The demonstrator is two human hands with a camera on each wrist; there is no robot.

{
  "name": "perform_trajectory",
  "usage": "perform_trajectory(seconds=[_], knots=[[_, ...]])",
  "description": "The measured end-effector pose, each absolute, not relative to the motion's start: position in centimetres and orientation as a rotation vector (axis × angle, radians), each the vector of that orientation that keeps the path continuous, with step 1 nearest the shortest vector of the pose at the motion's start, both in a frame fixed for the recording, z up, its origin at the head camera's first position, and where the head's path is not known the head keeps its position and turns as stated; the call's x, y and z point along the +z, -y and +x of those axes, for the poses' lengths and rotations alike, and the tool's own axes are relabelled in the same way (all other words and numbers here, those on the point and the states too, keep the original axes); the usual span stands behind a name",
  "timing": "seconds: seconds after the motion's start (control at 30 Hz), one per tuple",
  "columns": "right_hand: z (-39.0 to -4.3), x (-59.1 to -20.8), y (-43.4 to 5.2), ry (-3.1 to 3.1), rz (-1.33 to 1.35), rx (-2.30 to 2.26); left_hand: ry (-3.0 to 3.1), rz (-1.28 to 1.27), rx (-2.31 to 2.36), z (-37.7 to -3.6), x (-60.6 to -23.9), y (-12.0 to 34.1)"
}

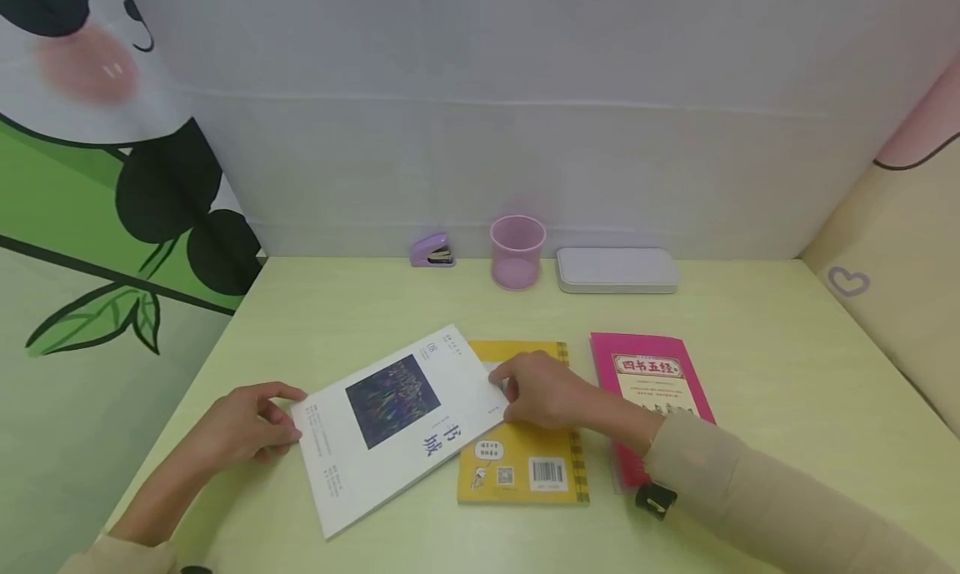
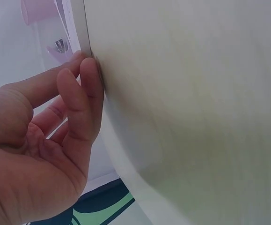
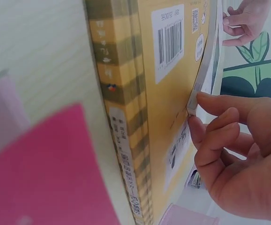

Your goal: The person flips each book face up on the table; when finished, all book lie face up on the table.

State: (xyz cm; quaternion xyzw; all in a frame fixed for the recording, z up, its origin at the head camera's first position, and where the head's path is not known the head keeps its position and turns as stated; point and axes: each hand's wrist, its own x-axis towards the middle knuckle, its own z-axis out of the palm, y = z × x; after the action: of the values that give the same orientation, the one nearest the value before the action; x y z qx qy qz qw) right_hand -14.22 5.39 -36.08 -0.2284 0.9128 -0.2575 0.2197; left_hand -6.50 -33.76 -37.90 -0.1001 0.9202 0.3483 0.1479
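A white book (image 1: 397, 424) with a dark square picture on its cover lies tilted, its right part over a yellow book (image 1: 525, 466). My left hand (image 1: 251, 424) is at the white book's left edge, gripping it between thumb and fingers; in the left wrist view the fingertips (image 2: 91, 70) meet that edge close over the table. My right hand (image 1: 543, 391) pinches the white book's right corner, thumb and forefinger on either side of it in the right wrist view. The yellow book shows a barcode and a checked spine (image 3: 121, 93); its upper left is covered.
To the right lies a pink book (image 1: 652, 374), partly hidden under my right forearm. Along the back wall stand a purple stapler (image 1: 432, 251), a pink translucent cup (image 1: 517, 253) and a pale flat case (image 1: 617, 270). A painted wall rises on the left.
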Motion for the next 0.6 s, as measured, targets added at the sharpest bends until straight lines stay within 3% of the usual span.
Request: perform_trajectory(seconds=[0.6], knots=[[-15.3, -36.5, -5.9, -2.504, -0.710, -0.696, -2.625, -0.324, 1.026, -6.2, -37.7, 33.4]])
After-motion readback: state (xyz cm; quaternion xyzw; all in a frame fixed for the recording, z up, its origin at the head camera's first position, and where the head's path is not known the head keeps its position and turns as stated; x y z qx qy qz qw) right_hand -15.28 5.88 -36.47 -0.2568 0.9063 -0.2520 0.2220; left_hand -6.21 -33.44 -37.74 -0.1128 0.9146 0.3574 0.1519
